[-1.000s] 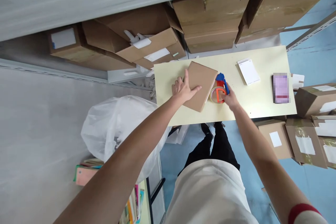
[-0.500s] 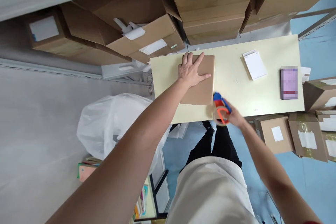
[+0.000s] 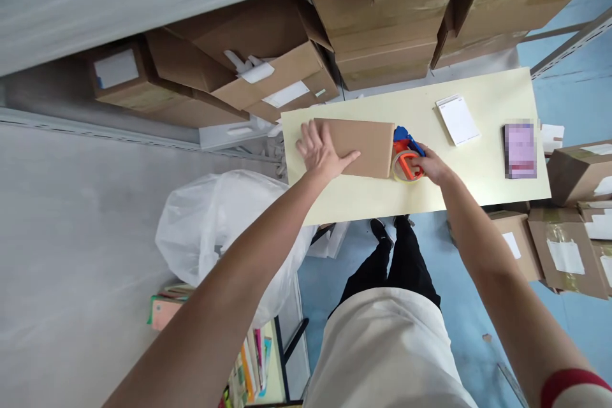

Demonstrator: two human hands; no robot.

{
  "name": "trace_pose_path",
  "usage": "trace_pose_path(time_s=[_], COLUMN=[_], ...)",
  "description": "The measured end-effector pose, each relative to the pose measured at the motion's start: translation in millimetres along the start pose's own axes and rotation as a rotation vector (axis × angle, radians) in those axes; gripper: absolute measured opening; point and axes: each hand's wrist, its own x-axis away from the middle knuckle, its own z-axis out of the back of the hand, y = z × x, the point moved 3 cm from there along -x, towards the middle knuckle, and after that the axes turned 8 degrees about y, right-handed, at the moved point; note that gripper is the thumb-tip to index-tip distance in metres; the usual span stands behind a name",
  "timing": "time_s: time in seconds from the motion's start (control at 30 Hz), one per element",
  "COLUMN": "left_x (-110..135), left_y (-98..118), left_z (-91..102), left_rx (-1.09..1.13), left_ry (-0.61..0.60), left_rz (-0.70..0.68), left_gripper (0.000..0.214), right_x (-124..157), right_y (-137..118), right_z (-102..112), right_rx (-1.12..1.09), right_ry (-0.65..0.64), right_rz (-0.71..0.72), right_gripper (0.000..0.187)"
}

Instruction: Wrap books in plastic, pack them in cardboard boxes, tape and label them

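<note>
A brown cardboard box (image 3: 363,145) lies on the pale yellow table (image 3: 344,201). My left hand (image 3: 321,152) rests on the box's left end, fingers spread and thumb reaching over its top. At the box's right edge, my right hand (image 3: 433,164) grips a red and blue tape dispenser (image 3: 406,156) with a roll of tape in it. The dispenser's blue head is right beside the box's upper right corner; whether tape is stuck there I cannot make out.
A white pad of labels (image 3: 458,120) and a purple, blurred-out item (image 3: 520,150) lie at the table's right. Large cartons (image 3: 382,25) stand along the back. A white plastic bag (image 3: 191,223) bulges at the left, and labelled boxes (image 3: 564,255) sit on the floor at right.
The tape dispenser has moved up from the box's near right corner to its far right side. My left hand has slid left, and the box now shows a narrower face.
</note>
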Motion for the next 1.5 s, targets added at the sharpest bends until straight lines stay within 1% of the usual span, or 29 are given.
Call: trace_pose_path(time_s=[0.07,0.13,0.23,0.3,0.4,0.47,0.57,0.7,0.77,0.83,0.97,1.03,1.1,1.2,1.27,1.3,1.37,1.47,1.5], left_x=[-3.1,-9.6,-13.6,-10.6,-4.3,-2.5,-3.2,-3.6,-3.0,-2.5,-2.6,-2.6,-2.5,-2.2,-1.6,-1.1,0.3,1.1,0.2], left_y=[12.5,22.7,28.8,30.2,32.1,33.1,34.1,34.6,34.6,34.4,34.3,35.3,37.0,39.9,41.3,41.8,42.7,44.3,44.8], left_z=[-1.1,-2.6,-3.1,-2.7,-2.4,-2.6,-3.1,-3.5,-3.5,-3.2,-1.4,0.0,1.6,4.1,5.4,5.8,5.6,3.3,2.1], left_rx=[0.034,0.070,0.099,0.105,0.114,0.121,0.131,0.142,0.139,0.136,0.131,0.119,0.101,0.084,0.081,0.079,0.075,0.081,0.094], left_ry=[-0.018,-0.041,-0.053,-0.065,-0.089,-0.094,-0.085,-0.088,-0.099,-0.106,-0.110,-0.117,-0.126,-0.127,-0.122,-0.122,-0.127,-0.120,-0.113], left_rz=[-0.052,-0.064,-0.032,-0.039,-0.070,-0.078,-0.077,-0.068,-0.066,-0.069,-0.071,-0.063,-0.047,-0.011,0.009,0.016,0.024,0.030,0.031], left_gripper=[0.110,0.107,0.103,0.101,0.099,0.100,0.099,0.099,0.099,0.100,0.098,0.098,0.097,0.094,0.093,0.093,0.093,0.092,0.092], right_x=[-18.3,-21.1,-1.3,18.8,41.4,46.2,45.6,48.9,49.5,45.0,29.6,31.9,48.1,93.4,125.0,137.0,150.1,148.3,146.9], right_y=[-10.5,-11.9,1.7,15.3,29.5,31.9,30.4,34.2,36.5,34.2,17.7,12.7,17.7,42.7,58.5,61.5,55.9,25.8,14.3], right_z=[2.4,1.0,-2.0,-1.8,-0.8,-1.9,-4.8,-5.8,-2.1,6.8,28.3,30.9,25.5,8.8,-3.3,-8.8,-21.3,-50.5,-64.4], right_rx=[0.090,0.152,0.188,0.236,0.297,0.297,0.300,0.316,0.312,0.319,0.405,0.444,0.451,0.442,0.518,0.593,0.795,1.164,1.258], right_ry=[-0.017,-0.020,-0.019,0.033,0.133,0.131,0.100,0.154,0.141,0.104,0.024,0.014,0.010,-0.055,-0.131,-0.137,-0.107,-0.011,-0.016], right_rz=[-0.039,0.012,0.142,0.189,0.209,0.203,0.198,0.230,0.240,0.229,0.129,0.087,0.059,0.030,0.040,0.070,0.117,0.161,0.225], right_gripper=[0.070,0.073,0.078,0.083,0.088,0.087,0.085,0.087,0.088,0.088,0.091,0.093,0.095,0.095,0.095,0.094,0.088,0.071,0.067])
